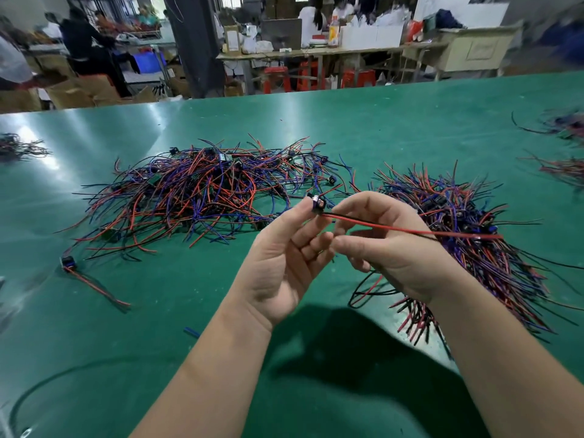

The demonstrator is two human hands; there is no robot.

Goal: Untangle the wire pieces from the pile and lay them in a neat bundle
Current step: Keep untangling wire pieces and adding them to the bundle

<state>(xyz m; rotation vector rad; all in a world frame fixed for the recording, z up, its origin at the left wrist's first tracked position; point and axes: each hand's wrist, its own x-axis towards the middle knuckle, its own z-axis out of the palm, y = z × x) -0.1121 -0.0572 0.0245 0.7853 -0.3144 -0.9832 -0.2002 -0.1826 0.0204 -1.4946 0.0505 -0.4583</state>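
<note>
A tangled pile of red, blue and black wire pieces lies on the green table, left of centre. To the right lies a straighter bundle of the same wires. My left hand pinches the small black connector of one wire piece at its fingertips. My right hand holds that piece's red and black leads, which run out to the right over the bundle. Both hands hover above the table between the pile and the bundle.
A single wire piece lies alone at the left. A black cable curves across the near left corner. Smaller wire heaps sit at the far right and far left edge. People work at benches beyond the table.
</note>
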